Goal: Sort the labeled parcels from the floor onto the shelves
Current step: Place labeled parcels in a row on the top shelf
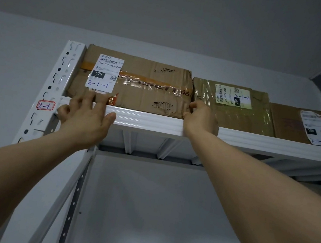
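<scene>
A worn cardboard parcel with a white label marked 2-1-1 lies on the top shelf at its left end. My left hand presses its straight fingers against the parcel's lower front face. My right hand holds the parcel's right front corner with curled fingers. Beside it on the right sits a tape-wrapped parcel labeled 2-1-2, then a third parcel labeled 2-1-3.
The white metal upright at the left carries a red-framed tag reading 2-1. Below the top shelf is open space in front of a grey wall. The ceiling is close above the parcels.
</scene>
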Demonstrator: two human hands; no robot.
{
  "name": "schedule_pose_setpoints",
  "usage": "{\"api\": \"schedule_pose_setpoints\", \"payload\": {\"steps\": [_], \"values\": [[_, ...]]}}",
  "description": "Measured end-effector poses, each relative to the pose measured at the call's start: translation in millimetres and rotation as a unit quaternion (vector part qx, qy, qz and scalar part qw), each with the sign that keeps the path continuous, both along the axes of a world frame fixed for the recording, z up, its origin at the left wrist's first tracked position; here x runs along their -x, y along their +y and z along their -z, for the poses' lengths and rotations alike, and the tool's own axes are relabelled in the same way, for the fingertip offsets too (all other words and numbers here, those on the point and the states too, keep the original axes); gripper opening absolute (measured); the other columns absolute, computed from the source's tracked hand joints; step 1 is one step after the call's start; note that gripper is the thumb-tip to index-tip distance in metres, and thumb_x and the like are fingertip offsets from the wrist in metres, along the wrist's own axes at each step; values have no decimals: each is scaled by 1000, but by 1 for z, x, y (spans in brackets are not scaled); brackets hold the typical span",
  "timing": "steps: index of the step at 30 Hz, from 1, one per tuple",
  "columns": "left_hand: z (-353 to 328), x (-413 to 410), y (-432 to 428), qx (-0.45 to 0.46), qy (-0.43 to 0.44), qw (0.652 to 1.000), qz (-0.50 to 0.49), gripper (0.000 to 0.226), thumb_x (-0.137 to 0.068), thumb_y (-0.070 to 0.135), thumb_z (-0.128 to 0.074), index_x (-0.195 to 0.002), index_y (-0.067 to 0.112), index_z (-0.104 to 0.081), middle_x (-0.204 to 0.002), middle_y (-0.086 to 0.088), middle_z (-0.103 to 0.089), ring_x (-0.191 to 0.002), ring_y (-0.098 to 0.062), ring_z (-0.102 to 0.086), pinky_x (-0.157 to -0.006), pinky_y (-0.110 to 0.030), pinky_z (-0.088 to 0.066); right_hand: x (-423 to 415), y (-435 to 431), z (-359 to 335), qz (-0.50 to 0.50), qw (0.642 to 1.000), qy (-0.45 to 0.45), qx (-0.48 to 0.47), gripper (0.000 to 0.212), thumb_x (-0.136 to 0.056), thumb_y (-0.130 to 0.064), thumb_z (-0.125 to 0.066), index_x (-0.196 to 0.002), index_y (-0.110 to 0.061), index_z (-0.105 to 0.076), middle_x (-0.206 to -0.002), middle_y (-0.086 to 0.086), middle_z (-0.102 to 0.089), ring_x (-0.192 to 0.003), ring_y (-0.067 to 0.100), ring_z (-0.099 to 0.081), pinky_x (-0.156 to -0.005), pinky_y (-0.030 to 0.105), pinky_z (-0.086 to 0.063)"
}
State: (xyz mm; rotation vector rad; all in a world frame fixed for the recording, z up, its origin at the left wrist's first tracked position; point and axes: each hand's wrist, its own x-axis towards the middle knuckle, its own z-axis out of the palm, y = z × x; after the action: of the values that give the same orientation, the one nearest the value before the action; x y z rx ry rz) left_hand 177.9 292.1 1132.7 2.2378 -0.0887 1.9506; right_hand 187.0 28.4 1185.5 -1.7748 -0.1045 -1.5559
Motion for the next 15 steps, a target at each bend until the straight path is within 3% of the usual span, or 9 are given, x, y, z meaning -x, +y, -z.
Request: {"api": "schedule_pose_setpoints", "payload": {"steps": [4,8,15], "values": [[6,-2,-3,12,-2,1000,15,54,-93,55,-22,-142,34,-21,-151,-9,-26,-140,-37,-17,-107,-59,-17,2,1,-1,7,1000,12,-14,9,-95,-24,-53,-101,-27,-60,-106,1,-66,-107,29,-57,-90,44,-52],[8,-6,-3,8,-16,1000,16,54,-94,55,-22,-144,36,-19,-150,-8,-27,-140,-36,-17,-107,-59,-18,3,2,-1,25,999,31,-14,14,-97,-31,-54,-102,-20,-61,-112,6,-65,-112,30,-51,-79,39,-45],[13,-8,-5,4,-25,1000,19,52,-101,46,-33,-148,34,-16,-151,-7,-24,-141,-33,-15,-108,-57,-18,1,0,1,39,999,36,-1,24,-100,-30,-51,-111,-14,-65,-118,9,-65,-122,31,-46,-90,44,-49]]}}
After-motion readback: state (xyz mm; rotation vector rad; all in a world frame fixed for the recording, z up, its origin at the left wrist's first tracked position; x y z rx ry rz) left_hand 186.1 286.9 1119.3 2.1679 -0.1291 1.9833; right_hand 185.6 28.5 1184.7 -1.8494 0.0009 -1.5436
